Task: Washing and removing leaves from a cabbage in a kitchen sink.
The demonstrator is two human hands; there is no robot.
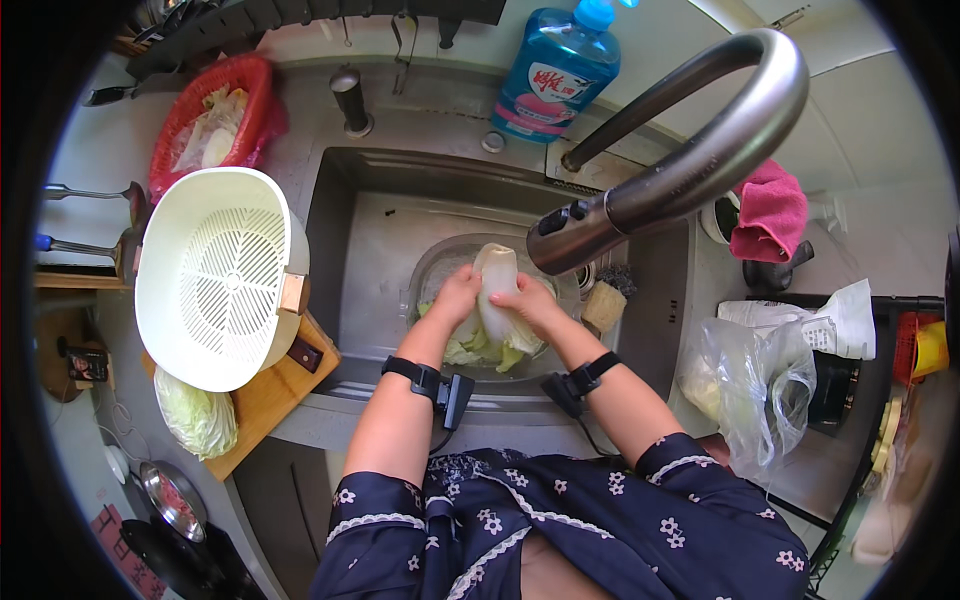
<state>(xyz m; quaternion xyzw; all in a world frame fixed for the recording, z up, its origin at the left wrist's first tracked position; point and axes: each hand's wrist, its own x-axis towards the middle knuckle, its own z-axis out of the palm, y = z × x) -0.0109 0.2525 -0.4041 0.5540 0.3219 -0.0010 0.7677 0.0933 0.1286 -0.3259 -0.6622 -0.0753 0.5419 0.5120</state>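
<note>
Both hands hold a white-stemmed napa cabbage leaf over a clear basin standing in the steel sink. My left hand grips the leaf's left edge, and my right hand grips its right edge with the thumb on the stem. More green and pale cabbage leaves lie below in the basin. The pull-out faucet head hangs just above and right of my right hand. Whether water runs from it cannot be told.
At left, a white colander rests partly over a wooden cutting board, beside a cabbage. Behind it stands a red basket. A blue detergent bottle is at the back. A sponge sits right of the basin; plastic bags lie farther right.
</note>
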